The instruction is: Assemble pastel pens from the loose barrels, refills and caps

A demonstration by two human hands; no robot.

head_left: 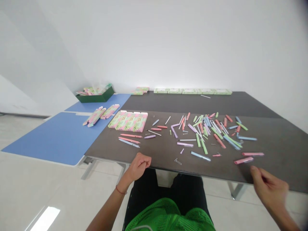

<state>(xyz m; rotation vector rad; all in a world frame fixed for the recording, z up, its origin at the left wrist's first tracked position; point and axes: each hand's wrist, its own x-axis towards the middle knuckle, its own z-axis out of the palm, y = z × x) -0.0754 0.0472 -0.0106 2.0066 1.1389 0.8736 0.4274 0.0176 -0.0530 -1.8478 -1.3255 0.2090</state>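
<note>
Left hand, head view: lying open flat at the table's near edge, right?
No: the head view shows the left hand curled into a loose fist, not open flat; it is at the table's near edge.

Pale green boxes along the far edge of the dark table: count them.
5. The pale green boxes lie side by side in one row on the dark table: first from left, second, third, fourth, fifth. None looks hidden.

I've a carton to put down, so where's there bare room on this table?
The dark tabletop has a free strip between the green boxes and the scattered pens, which crowd the centre-right. The blue mat is free left of the pink cartons.
</note>
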